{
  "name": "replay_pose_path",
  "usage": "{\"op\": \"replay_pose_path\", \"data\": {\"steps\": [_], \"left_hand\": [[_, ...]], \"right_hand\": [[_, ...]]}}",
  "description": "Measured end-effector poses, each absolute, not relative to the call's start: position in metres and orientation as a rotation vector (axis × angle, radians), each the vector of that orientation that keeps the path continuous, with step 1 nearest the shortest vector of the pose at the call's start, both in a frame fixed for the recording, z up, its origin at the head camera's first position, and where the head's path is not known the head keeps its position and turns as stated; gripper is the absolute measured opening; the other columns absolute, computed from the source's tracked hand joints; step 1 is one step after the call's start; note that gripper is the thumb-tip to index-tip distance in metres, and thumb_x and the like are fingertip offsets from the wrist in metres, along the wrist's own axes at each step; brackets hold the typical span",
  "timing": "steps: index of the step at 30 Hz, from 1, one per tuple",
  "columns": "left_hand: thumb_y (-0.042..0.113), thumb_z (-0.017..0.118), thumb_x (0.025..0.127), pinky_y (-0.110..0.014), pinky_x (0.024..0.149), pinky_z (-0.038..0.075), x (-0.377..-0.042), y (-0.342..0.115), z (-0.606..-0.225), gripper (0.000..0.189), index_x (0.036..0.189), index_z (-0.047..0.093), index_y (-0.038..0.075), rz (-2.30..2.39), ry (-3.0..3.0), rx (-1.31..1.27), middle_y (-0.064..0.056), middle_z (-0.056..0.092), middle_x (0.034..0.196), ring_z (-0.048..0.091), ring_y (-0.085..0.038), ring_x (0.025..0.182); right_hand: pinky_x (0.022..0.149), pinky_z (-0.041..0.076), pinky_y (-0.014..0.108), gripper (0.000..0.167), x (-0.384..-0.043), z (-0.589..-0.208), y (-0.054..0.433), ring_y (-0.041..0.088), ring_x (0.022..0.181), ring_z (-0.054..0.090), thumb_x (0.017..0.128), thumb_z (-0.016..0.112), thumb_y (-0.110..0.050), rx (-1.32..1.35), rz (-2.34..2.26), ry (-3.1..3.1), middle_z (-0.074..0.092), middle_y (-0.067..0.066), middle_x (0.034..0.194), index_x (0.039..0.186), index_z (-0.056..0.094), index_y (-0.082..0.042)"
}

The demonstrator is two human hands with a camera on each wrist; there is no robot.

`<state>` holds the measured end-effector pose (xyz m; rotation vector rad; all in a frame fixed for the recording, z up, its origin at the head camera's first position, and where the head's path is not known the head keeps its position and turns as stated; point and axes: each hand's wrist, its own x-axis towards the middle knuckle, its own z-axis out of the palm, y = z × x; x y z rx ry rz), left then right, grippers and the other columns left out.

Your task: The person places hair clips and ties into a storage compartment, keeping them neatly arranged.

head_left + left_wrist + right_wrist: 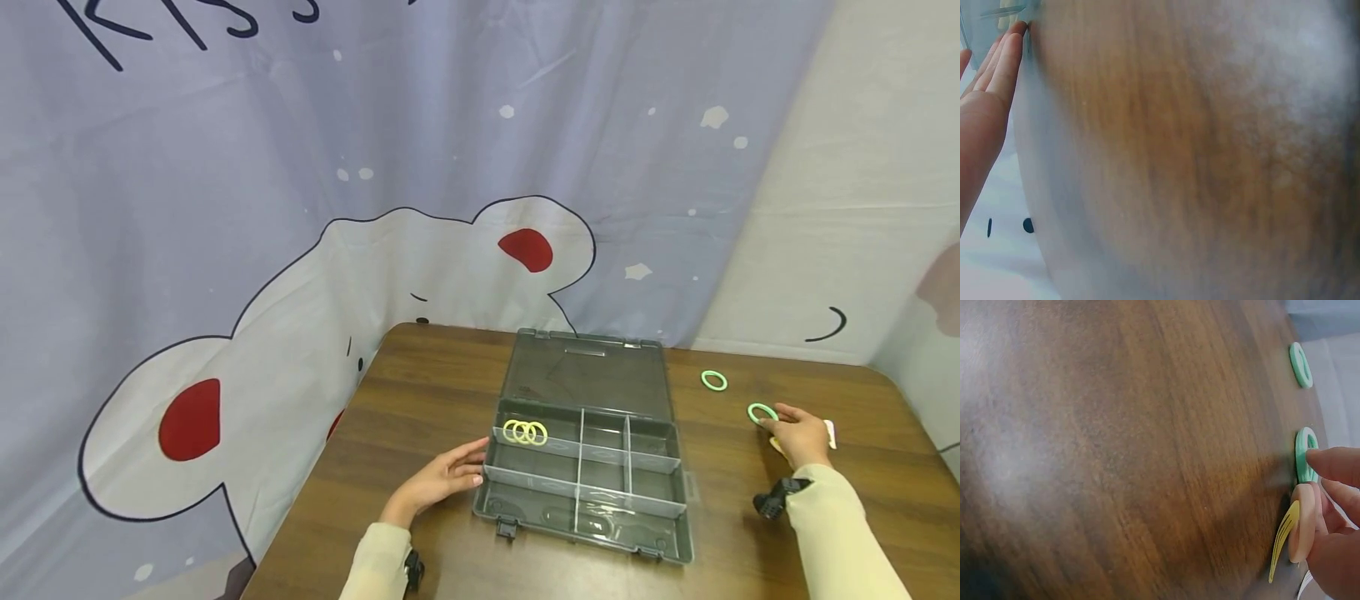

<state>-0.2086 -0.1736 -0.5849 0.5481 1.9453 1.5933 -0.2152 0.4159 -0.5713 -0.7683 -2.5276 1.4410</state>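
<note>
A grey see-through compartment box point(577, 490) lies with its lid point(587, 375) folded back. Several yellow rings point(540, 433) overlap in its upper left compartment. Along the box's left side, my left hand point(442, 479) rests with fingers fairly straight. On the right, my right hand point(802, 435) pinches a green ring point(1301, 456) between thumb and fingers. Another green ring point(714, 381) lies behind it, apart from the hand. Close under the fingers in the right wrist view are a peach ring point(1302, 540) and a curved yellow piece point(1281, 540), partly hidden in the head view.
The brown wooden table point(427, 375) carries everything. A printed cloth point(420, 108) hangs behind it. A small white piece point(830, 433) shows just beyond the right hand. Dark wrist cameras sit on both sleeves.
</note>
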Motion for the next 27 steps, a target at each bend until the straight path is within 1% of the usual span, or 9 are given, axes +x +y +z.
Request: {"op": "replay_pose_path", "data": {"steps": [6, 9, 13, 16, 18, 20, 23, 27], "left_hand": [[0.017, 0.061, 0.096, -0.038, 0.105, 0.041, -0.2090, -0.1737, -0.5855, 0.065, 0.153, 0.029, 0.017, 1.599, 1.943, 0.549, -0.022, 0.035, 0.148, 0.042, -0.035, 0.132], [0.018, 0.061, 0.096, -0.038, 0.105, 0.041, -0.2091, -0.1742, -0.5864, 0.065, 0.153, 0.029, 0.018, 1.603, 1.936, 0.546, -0.022, 0.035, 0.148, 0.042, -0.034, 0.132], [0.017, 0.062, 0.095, -0.037, 0.105, 0.042, -0.2092, -0.1744, -0.5870, 0.066, 0.152, 0.029, 0.017, 1.620, 1.923, 0.550, -0.022, 0.035, 0.148, 0.042, -0.035, 0.132], [0.017, 0.062, 0.095, -0.036, 0.104, 0.042, -0.2094, -0.1741, -0.5869, 0.066, 0.152, 0.029, 0.016, 1.624, 1.924, 0.553, -0.023, 0.035, 0.148, 0.043, -0.035, 0.131], [0.017, 0.062, 0.095, -0.035, 0.104, 0.043, -0.2098, -0.1738, -0.5871, 0.066, 0.152, 0.029, 0.016, 1.624, 1.926, 0.555, -0.023, 0.035, 0.148, 0.043, -0.036, 0.131], [0.017, 0.062, 0.095, -0.035, 0.103, 0.043, -0.2099, -0.1735, -0.5873, 0.066, 0.152, 0.029, 0.016, 1.624, 1.926, 0.556, -0.023, 0.035, 0.148, 0.042, -0.036, 0.131], [0.017, 0.061, 0.096, -0.035, 0.103, 0.043, -0.2097, -0.1733, -0.5873, 0.065, 0.152, 0.029, 0.016, 1.624, 1.922, 0.560, -0.023, 0.034, 0.148, 0.042, -0.036, 0.132], [0.016, 0.060, 0.097, -0.037, 0.104, 0.043, -0.2085, -0.1736, -0.5864, 0.064, 0.153, 0.028, 0.016, 1.616, 1.920, 0.567, -0.023, 0.034, 0.149, 0.042, -0.036, 0.132]], "right_hand": [[0.051, 0.045, 0.012, 0.052, -0.2151, -0.5716, 0.4113, -0.008, 0.057, 0.045, 0.083, 0.065, -0.005, -0.792, 1.405, -2.516, 0.055, -0.011, 0.070, 0.127, 0.049, 0.018], [0.050, 0.043, 0.013, 0.050, -0.2146, -0.5711, 0.4097, -0.007, 0.056, 0.045, 0.083, 0.064, -0.005, -0.794, 1.377, -2.529, 0.056, -0.010, 0.068, 0.125, 0.050, 0.019], [0.050, 0.042, 0.015, 0.046, -0.2140, -0.5693, 0.4090, -0.004, 0.055, 0.046, 0.086, 0.064, -0.007, -0.804, 1.352, -2.549, 0.061, -0.004, 0.067, 0.123, 0.052, 0.019], [0.048, 0.044, 0.017, 0.043, -0.2130, -0.5694, 0.4089, -0.001, 0.054, 0.048, 0.086, 0.064, -0.007, -0.800, 1.363, -2.544, 0.060, -0.005, 0.064, 0.119, 0.054, 0.018], [0.048, 0.043, 0.017, 0.041, -0.2125, -0.5708, 0.4092, 0.000, 0.055, 0.048, 0.085, 0.064, -0.007, -0.796, 1.351, -2.540, 0.057, -0.010, 0.063, 0.117, 0.055, 0.018], [0.047, 0.043, 0.019, 0.039, -0.2121, -0.5720, 0.4092, 0.002, 0.054, 0.047, 0.084, 0.065, -0.006, -0.785, 1.329, -2.536, 0.055, -0.011, 0.062, 0.113, 0.056, 0.019], [0.048, 0.041, 0.020, 0.037, -0.2120, -0.5733, 0.4092, 0.002, 0.055, 0.046, 0.084, 0.065, -0.005, -0.771, 1.300, -2.533, 0.054, -0.009, 0.063, 0.111, 0.057, 0.019], [0.048, 0.041, 0.019, 0.036, -0.2130, -0.5735, 0.4092, 0.000, 0.054, 0.047, 0.085, 0.064, -0.004, -0.755, 1.311, -2.519, 0.056, -0.006, 0.064, 0.111, 0.056, 0.019]]}}
